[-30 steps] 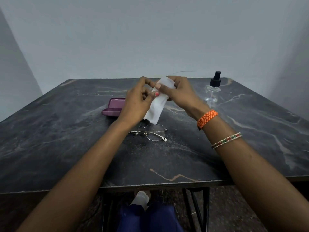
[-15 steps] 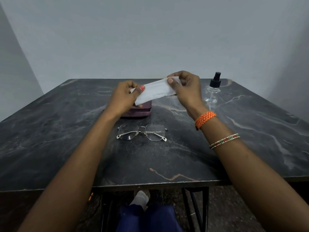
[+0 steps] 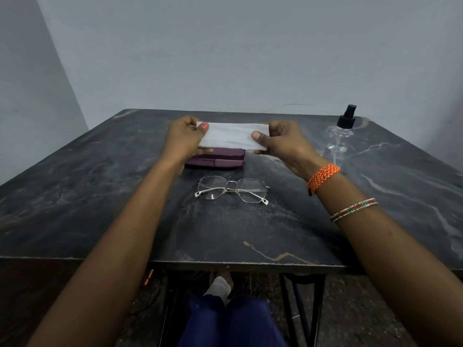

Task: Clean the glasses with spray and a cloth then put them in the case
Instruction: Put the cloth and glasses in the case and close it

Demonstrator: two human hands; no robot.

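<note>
White cloth (image 3: 232,136), two hands.

The person is wearing no sleeves, both forearms bare. The left hand (image 3: 184,139) is showing a thumbnail painted coral red. The right hand (image 3: 285,144) is wearing a braided orange thread band (image 3: 323,178) at the wrist and a thin beaded bangle of red, green and gold (image 3: 354,209) further up the forearm. Dark blue trousers (image 3: 230,324) are covering the legs.
</note>
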